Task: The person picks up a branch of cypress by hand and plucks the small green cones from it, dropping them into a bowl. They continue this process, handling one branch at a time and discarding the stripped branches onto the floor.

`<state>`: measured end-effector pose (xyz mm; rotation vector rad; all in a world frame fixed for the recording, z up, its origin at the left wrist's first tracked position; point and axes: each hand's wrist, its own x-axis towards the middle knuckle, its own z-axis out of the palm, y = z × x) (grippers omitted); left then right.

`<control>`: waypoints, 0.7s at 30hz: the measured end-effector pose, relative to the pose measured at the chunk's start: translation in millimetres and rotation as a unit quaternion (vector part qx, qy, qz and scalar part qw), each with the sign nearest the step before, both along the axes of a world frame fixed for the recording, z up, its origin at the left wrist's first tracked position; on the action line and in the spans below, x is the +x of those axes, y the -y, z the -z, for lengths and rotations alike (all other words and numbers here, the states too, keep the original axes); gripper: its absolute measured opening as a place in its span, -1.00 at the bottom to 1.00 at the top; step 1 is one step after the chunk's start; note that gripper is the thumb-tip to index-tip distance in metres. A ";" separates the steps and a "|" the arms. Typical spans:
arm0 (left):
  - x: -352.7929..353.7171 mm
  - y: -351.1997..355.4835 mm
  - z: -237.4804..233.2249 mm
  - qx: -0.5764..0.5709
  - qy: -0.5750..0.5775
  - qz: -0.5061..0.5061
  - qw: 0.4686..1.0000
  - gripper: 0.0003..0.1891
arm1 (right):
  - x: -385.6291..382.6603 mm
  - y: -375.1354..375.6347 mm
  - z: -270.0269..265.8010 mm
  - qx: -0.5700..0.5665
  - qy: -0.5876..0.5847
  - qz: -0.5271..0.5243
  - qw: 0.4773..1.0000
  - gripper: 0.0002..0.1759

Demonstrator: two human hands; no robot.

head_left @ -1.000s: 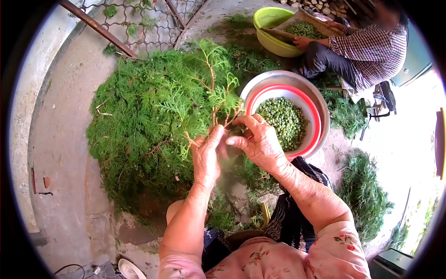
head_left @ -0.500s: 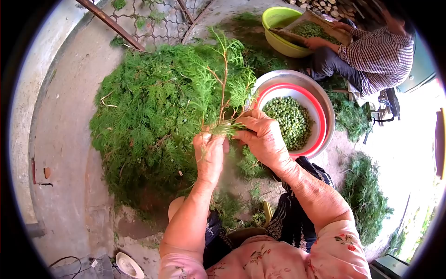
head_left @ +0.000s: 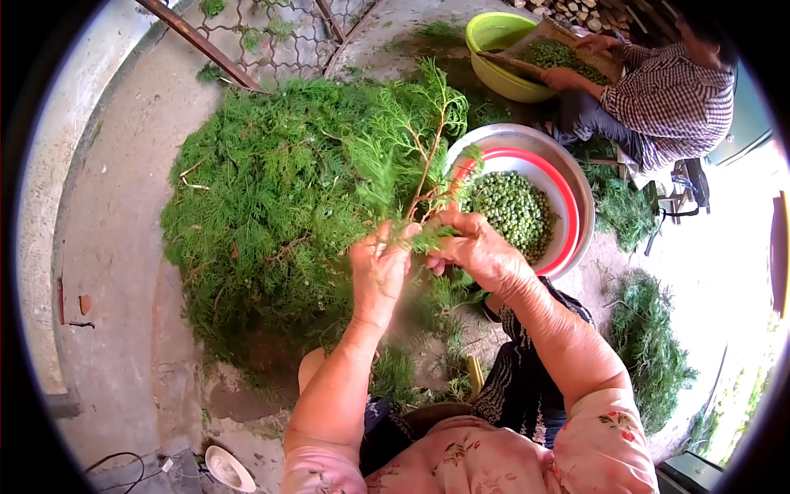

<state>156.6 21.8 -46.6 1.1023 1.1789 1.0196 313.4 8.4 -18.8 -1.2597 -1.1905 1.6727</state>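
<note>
A leafy conifer branch (head_left: 429,160) with a reddish-brown stem stands up from my left hand (head_left: 380,276), whose fingers are closed round its lower end. Close beside it, my right hand (head_left: 484,253) is bent in a pinch at the base of the same branch. What sits between those right fingertips is hidden by a green sprig and the fingers. Just beyond my right hand, a white basin with a red rim (head_left: 569,198) holds many small round green berries (head_left: 510,210). That basin rests inside a wider metal basin (head_left: 586,210).
A large heap of cut conifer branches (head_left: 255,214) lies ahead and left. At the upper right, a person in a checked shirt (head_left: 675,107) holds a flat woven tray (head_left: 605,62) over a yellow-green tub (head_left: 485,70). More greenery (head_left: 650,350) lies right; a white dish (head_left: 229,469) lower left.
The branch has swung to the right and tilts more. Both my hands have shifted slightly right, the left one still gripping the stem. My right fingers have curled in more.
</note>
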 end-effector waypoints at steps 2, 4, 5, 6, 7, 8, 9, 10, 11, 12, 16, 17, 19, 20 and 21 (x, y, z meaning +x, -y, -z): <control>4.8 0.6 1.8 0.017 0.028 -0.006 0.999 -0.85 | -3.6 1.6 9.1 0.058 0.054 -0.037 0.996 -0.76; 5.6 -0.9 6.1 0.018 0.059 -0.017 0.998 -0.85 | -4.3 2.4 14.3 0.089 0.054 -0.034 0.994 -0.72; 3.9 -1.0 3.9 0.041 0.000 -0.013 0.999 -0.84 | -4.5 1.7 13.3 -0.006 -0.017 -0.006 1.000 -0.72; 3.2 -1.8 7.3 0.071 -0.010 -0.012 0.997 -0.84 | -4.7 0.6 6.7 -0.101 -0.088 0.022 0.991 -0.70; 2.9 -2.9 13.9 0.100 -0.020 -0.011 0.995 -0.84 | -2.0 -0.9 -3.5 -0.166 -0.088 0.022 0.982 -0.62; 2.7 -3.5 17.5 0.129 -0.030 -0.010 0.991 -0.84 | 0.0 0.2 8.2 -0.033 0.020 -0.008 0.999 -0.59; 2.5 -3.6 16.3 0.092 0.038 -0.012 0.995 -0.84 | 2.2 1.4 30.3 0.100 0.128 -0.038 0.986 -0.56; 2.1 -3.7 14.0 0.055 0.106 -0.013 0.993 -0.85 | 2.7 0.1 34.1 0.141 0.152 -0.058 0.977 -0.54; 1.6 -3.5 11.6 0.045 0.122 -0.017 0.991 -0.86 | 3.2 -1.1 37.9 0.183 0.176 -0.077 0.964 -0.51; 1.1 -3.5 9.2 0.036 0.138 -0.020 0.990 -0.88 | 2.7 -2.7 38.5 0.224 0.199 -0.092 0.950 -0.49; -1.4 -3.9 -8.3 0.015 0.049 -0.022 0.998 -0.85 | 1.8 -3.0 18.1 0.206 0.087 -0.071 0.972 -0.69; -3.6 -6.0 -4.9 0.004 0.059 -0.014 0.998 -0.83 | 1.2 -4.5 9.1 0.176 0.058 -0.076 0.980 -0.73; -4.6 -8.3 3.4 0.007 0.039 -0.022 0.999 -0.78 | 3.9 -2.9 5.4 0.111 0.011 -0.066 0.992 -0.76; -4.6 -8.2 3.1 0.009 0.058 -0.022 0.998 -0.79 | 5.2 -2.2 3.7 0.078 -0.012 -0.058 0.995 -0.76; -4.4 -8.3 -0.8 0.010 0.076 -0.023 0.997 -0.79 | 8.7 0.0 -5.9 0.022 -0.044 -0.048 0.998 -0.77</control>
